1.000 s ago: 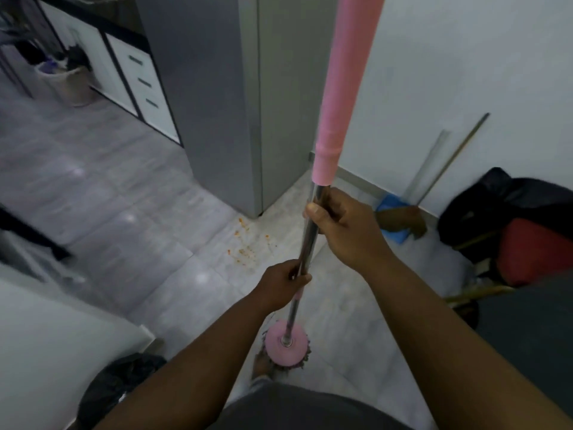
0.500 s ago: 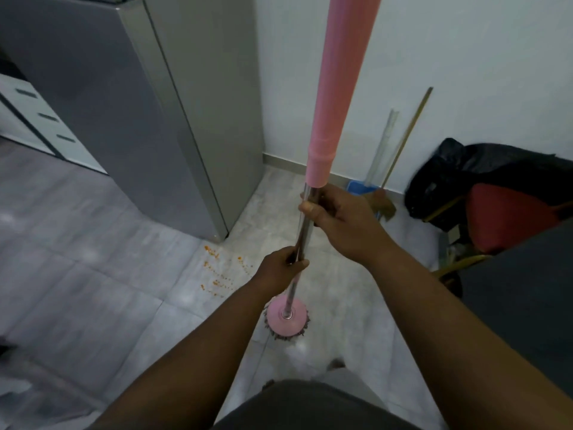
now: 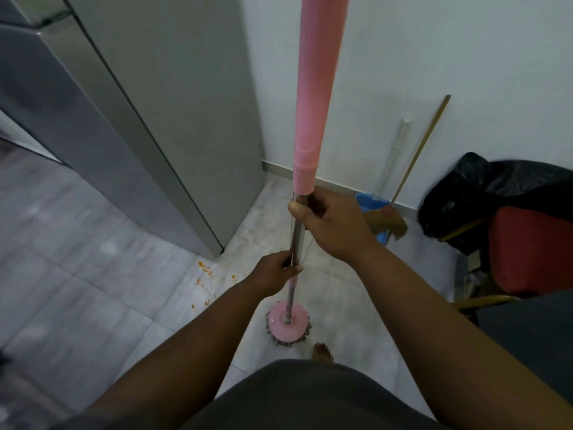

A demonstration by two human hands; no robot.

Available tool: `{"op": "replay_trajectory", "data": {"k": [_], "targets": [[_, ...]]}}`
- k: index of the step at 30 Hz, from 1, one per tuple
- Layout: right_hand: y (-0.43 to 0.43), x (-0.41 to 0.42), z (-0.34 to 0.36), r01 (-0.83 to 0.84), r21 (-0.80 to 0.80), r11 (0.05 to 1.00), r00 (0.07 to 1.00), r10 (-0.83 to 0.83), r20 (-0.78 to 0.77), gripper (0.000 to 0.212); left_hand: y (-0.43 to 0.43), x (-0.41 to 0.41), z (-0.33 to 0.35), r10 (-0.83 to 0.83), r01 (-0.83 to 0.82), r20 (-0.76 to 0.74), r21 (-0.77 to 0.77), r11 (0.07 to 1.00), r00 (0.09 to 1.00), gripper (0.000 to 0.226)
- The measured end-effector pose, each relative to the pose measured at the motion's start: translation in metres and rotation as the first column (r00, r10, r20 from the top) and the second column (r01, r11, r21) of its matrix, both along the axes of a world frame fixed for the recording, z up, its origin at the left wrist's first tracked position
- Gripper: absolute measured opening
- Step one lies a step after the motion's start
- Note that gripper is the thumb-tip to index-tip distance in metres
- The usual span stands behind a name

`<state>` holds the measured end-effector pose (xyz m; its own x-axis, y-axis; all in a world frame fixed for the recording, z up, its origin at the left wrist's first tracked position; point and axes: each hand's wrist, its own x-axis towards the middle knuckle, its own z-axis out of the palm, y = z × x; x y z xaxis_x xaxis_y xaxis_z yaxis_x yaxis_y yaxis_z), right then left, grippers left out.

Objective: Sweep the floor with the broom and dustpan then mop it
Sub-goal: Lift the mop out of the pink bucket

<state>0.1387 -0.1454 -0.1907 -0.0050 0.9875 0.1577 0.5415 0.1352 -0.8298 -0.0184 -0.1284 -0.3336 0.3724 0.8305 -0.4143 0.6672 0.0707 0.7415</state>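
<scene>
I gripped the mop (image 3: 314, 113) shaft with my right hand (image 3: 330, 228) above my left hand (image 3: 274, 274), to stand it upright. Orange crumbs (image 3: 205, 273) lay unswept nearby, so I judged the broom (image 3: 393, 224) and dustpan (image 3: 367, 202) at the wall were needed first.

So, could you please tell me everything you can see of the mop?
The mop stands nearly upright: a long pink plastic-looking sleeve over a thin metal shaft, ending in a round pink head with greyish strands at its rim, resting on the tiled floor. The right hand grips the shaft just below the sleeve, the left hand lower down.
</scene>
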Motion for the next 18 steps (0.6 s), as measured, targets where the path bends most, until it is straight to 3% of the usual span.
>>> {"op": "replay_trajectory", "data": {"k": [6,12,18], "targets": [[0.054,0.032,-0.005,-0.114,0.022,0.993,0.993,0.113,0.028,0.009,0.043,0.03,-0.006,0.024,-0.025,-0.044,-0.029,0.999,0.999,0.031],[0.1,0.048,-0.013,-0.085,-0.025,0.996,0.996,0.085,0.005,0.014,0.094,0.049,0.0,0.1,-0.1,0.08,-0.002,0.995,0.992,0.016],[0.144,0.052,-0.021,-0.043,-0.107,0.993,0.998,0.048,0.045,0.016,0.15,0.059,-0.005,0.082,-0.077,0.1,-0.054,0.996,0.992,0.009]]}}
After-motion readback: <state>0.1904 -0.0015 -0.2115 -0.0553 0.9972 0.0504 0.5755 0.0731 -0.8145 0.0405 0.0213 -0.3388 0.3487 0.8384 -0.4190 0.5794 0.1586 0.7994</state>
